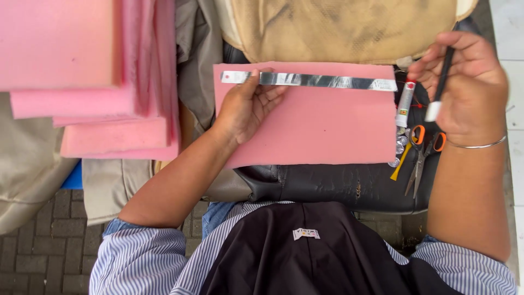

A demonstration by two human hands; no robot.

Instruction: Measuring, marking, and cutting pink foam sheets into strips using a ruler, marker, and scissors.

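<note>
A pink foam sheet (322,123) lies on a black seat cushion (327,186) in front of me. A metal ruler (327,81) rests across the sheet's far edge. My left hand (248,104) lies on the sheet's left part, its thumb pressing down the ruler's left end. My right hand (464,82) is raised off to the right of the sheet and grips a black marker (441,82) with a white end pointing down.
A stack of pink foam sheets (93,76) sits at the left on grey fabric. Orange-handled scissors (423,155), a small tube (405,104) and a yellow-handled tool (400,164) lie on the cushion's right side. A tan seat cover (338,27) is beyond the sheet.
</note>
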